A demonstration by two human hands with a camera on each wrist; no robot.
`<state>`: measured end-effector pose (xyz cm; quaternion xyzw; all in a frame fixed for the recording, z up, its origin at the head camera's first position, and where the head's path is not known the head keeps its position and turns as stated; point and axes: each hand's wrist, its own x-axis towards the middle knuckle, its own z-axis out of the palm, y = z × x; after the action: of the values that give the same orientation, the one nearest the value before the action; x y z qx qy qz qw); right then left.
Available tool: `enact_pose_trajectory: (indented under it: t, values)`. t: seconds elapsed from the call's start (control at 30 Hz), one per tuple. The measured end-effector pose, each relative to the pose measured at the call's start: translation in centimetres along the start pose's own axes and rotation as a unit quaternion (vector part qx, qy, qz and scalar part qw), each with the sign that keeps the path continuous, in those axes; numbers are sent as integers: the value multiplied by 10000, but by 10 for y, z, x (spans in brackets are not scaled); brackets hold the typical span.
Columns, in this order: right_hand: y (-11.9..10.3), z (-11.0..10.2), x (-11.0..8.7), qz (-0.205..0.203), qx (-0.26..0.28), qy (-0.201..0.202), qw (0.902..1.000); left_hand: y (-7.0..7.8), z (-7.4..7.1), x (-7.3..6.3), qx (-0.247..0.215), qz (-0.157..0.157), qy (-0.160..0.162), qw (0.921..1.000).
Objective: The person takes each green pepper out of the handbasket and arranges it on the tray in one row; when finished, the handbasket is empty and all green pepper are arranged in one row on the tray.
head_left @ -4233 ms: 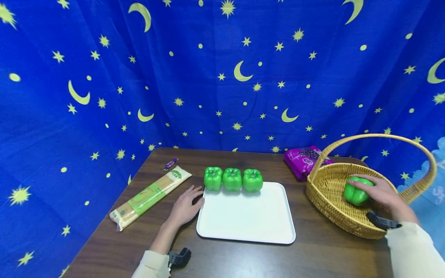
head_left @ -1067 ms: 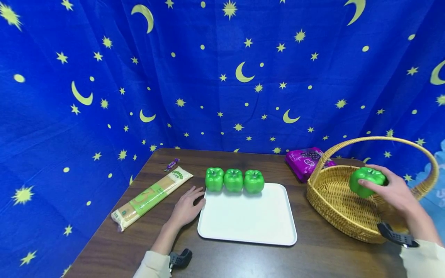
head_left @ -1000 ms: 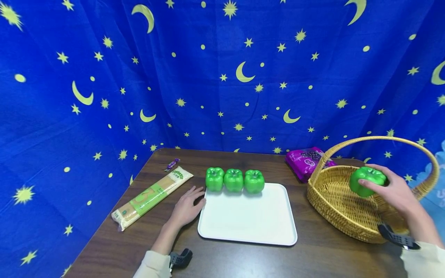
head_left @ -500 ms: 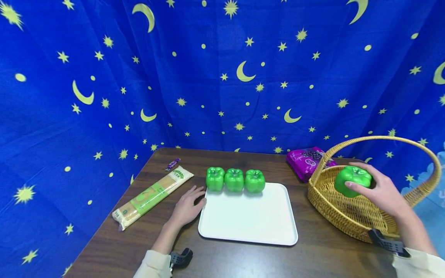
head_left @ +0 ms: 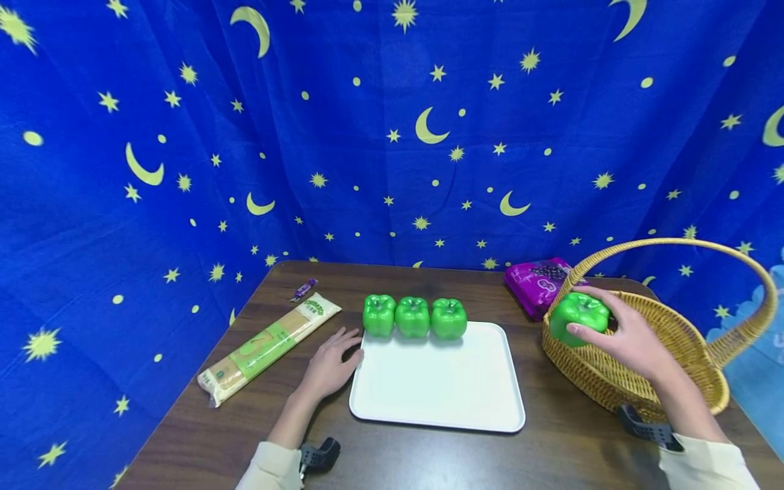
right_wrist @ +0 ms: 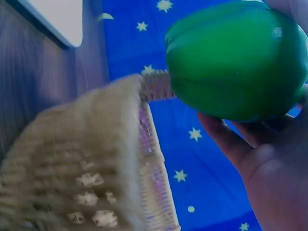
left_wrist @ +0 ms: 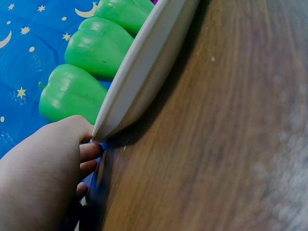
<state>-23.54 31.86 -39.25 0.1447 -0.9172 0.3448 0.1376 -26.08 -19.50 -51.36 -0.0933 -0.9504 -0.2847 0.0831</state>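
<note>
My right hand (head_left: pixel 626 340) grips a green bell pepper (head_left: pixel 578 318) over the left side of a wicker basket (head_left: pixel 692 340). The right wrist view shows this bell pepper (right_wrist: pixel 236 62) large, with fingers beneath it and the basket wall (right_wrist: pixel 82 154) lower down. A white tray (head_left: pixel 437 388) lies mid-table, and three more green bell peppers (head_left: pixel 412 318) stand in a row along its back edge. At the tray's left edge rests my left hand (head_left: pixel 331 364), fingers relaxed. The left wrist view has its thumb touching the rim of the tray (left_wrist: pixel 139 72).
A long pack of noodles (head_left: pixel 269 350) lies slantwise on the left, with a small purple wrapped candy (head_left: pixel 303 290) behind it. Behind the basket's left side sits a purple package (head_left: pixel 539 286). The basket's tall handle (head_left: pixel 667 243) arches above it. A blue star-patterned curtain (head_left: pixel 367 136) hangs behind the table.
My right hand has lifted the bell pepper from the basket's floor and carried it left, toward the basket's left rim. My left hand, the tray and its peppers stay put.
</note>
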Motion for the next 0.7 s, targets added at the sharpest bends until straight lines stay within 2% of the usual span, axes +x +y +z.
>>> enact_pose_trajectory:
  t: [0.33,0.7]
  values:
    - [-11,11,-1,-104,-214,99,9997,1,0,0,13,-61,-32,10000]
    - [-36,25,2,-369,150,-195,9990,1,0,0,47,-98,-16,9999]
